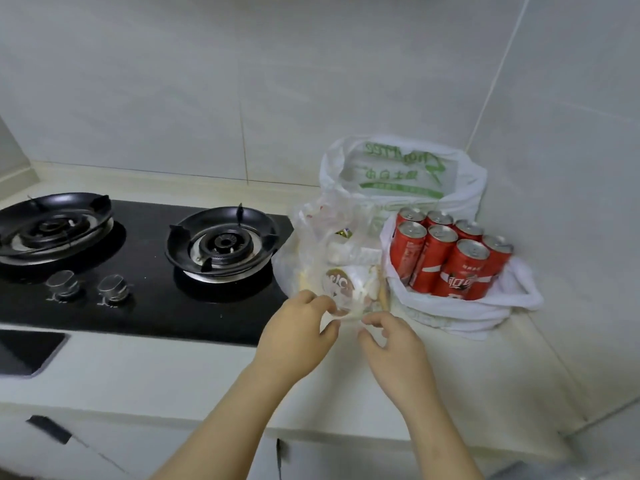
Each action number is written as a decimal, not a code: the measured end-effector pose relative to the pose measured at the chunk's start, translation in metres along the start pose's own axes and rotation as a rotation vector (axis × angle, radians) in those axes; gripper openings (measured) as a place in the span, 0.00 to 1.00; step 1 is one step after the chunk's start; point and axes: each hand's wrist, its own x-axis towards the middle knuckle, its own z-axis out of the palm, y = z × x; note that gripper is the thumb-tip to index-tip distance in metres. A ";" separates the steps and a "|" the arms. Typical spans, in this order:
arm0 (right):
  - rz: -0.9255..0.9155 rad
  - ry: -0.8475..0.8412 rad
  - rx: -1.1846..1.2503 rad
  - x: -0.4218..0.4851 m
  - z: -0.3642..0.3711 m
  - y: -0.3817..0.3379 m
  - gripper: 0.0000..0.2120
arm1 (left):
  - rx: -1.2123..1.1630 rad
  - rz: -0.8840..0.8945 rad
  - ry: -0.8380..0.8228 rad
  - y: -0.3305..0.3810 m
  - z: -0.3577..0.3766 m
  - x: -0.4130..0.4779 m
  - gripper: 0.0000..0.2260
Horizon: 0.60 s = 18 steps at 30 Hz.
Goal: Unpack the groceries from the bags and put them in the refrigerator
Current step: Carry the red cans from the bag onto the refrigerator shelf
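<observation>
1. Two hands reach over the tabletop (194,372) toward its right rear corner, where three bags stand together.
2. Left hand (298,329): fingers curled, fingertips and thumb closed on the near film of the clear plastic bag (311,237) at its lower front.
3. Right hand (393,342): fingers likewise curled, thumb opposed, pinching the same film just beside the left hand. A small gap separates the two hands.
4. Clear plastic bag: stands between the right edge of the gas hob (145,299) and the white bag (485,313), touching both. It holds white packets and an item with a round brown-and-white label (337,284); the film blurs what they are.
5. White bag: sits right of the clear bag, its mouth rolled down. Red drink cans (450,268) stand upright inside, packed together, with seven tops visible.
6. Printed bag (401,168): white with green lettering, open at the top, standing behind the other two against the tiled wall (242,81) in the corner. Contents cannot be determined.
7. Gas hob: black glass, set into the left part of the tabletop, with two burners and two metal knobs (88,289) along its front.
</observation>
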 end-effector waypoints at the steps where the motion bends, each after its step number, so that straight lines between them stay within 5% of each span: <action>1: -0.011 0.010 0.006 0.010 -0.006 0.004 0.08 | -0.004 0.008 0.004 0.005 0.005 0.010 0.12; 18: -0.086 0.324 0.021 0.126 -0.091 0.086 0.04 | -0.114 0.083 0.151 0.089 0.087 0.143 0.09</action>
